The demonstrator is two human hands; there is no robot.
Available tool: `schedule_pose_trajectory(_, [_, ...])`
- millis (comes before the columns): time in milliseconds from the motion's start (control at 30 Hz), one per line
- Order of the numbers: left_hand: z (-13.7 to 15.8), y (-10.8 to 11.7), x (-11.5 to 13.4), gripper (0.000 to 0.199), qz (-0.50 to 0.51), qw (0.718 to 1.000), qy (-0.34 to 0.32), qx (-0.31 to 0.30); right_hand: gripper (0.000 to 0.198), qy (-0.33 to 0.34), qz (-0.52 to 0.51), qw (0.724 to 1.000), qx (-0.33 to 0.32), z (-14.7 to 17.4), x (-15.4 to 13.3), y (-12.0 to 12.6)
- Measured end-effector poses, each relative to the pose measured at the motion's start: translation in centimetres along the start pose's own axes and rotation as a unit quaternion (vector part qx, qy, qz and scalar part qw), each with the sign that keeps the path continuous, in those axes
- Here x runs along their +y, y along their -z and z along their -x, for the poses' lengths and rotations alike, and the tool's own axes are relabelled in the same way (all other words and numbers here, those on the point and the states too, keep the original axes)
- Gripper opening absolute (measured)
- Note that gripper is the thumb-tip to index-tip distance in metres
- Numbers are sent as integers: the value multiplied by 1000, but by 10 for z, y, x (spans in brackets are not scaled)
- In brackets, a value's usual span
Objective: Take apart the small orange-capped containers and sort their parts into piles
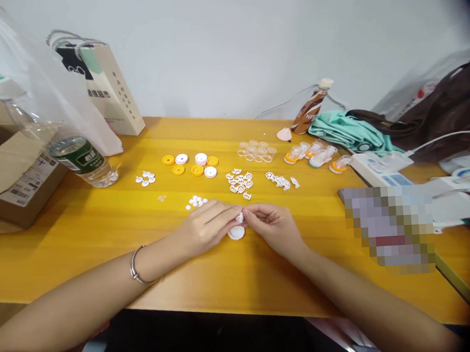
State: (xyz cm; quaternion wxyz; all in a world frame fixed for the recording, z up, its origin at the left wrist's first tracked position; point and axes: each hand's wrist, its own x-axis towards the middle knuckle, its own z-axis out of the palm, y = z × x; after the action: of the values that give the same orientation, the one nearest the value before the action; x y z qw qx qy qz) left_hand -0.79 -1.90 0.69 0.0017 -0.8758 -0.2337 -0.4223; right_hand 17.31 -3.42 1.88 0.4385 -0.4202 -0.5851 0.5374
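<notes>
Together, left hand and right hand fingers pinch a small white part. Uneven pressure could drop it.

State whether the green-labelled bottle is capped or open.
Capped: a white cap sits atop the green-labelled bottle. Whether it is screwed tight, I cannot tell.

Bare left forearm slants in from lower left, left hand palm-down, fingers extended together; bare right forearm angles from lower right, right hand curled, thumb tip beside the left fingertips.
</notes>
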Motion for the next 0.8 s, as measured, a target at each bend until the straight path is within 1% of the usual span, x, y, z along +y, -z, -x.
schedule_pose_trajectory(167, [1, -3, -2, 32, -13, 1000, -7, 8, 19, 6, 14, 1000, 11, -1, 0, 0])
schedule_pose_trajectory(367, [1, -2, 1, 31, -17, 999, -38, -11, 16, 30, 69, 997, 18, -1, 0, 2])
schedule_pose_trajectory(467, [1, -3, 1, 29, -10, 1000, -25, -5, 15, 40, 96, 994, 18, -1, -1, 2])
schedule_pose_trajectory(633, [1, -7, 0, 23, 3, 1000, 3, -4, 19, 62, 137, 988, 21, -2, 0, 2])
schedule_pose_trajectory(800, [0, -5, 1, 18, 3, 999, 30, -9, 22, 97, 201, 974, 31, -2, 1, 1])
